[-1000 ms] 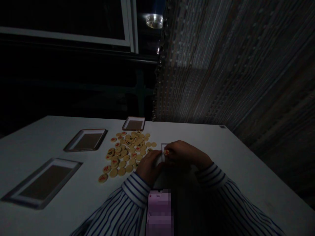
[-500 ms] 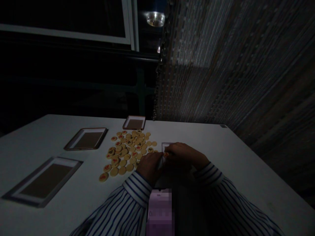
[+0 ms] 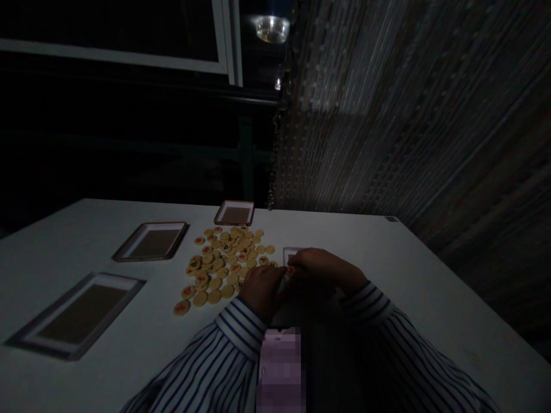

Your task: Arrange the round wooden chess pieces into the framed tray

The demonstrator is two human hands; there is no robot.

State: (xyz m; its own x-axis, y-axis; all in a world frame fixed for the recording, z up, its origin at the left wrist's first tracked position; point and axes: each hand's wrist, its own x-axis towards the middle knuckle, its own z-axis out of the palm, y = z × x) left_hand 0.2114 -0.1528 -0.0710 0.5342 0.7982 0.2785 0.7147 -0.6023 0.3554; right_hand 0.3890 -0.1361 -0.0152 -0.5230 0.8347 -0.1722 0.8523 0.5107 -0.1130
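The scene is dim. Several round wooden game discs point(image 3: 224, 261) with red or black marks lie spread on the white table point(image 3: 107, 355). My left hand point(image 3: 260, 289) and my right hand point(image 3: 327, 267) meet just right of the pile, both with fingers curled. Between them I pinch a disc with a red mark point(image 3: 291, 270) against a small clear box point(image 3: 293, 255) or its edge. Which hand grips the box I cannot make out.
Three shallow rectangular trays lie on the table: one near left point(image 3: 77, 315), one mid left point(image 3: 151, 241), a small one at the back point(image 3: 235, 213). A beaded curtain point(image 3: 387, 115) hangs behind on the right. A blurred pinkish object point(image 3: 280, 367) sits at my chest.
My hands have dropped slightly and closed together. The red-marked disc, plainly shown in my right fingers a second ago, is now mostly covered between the hands.
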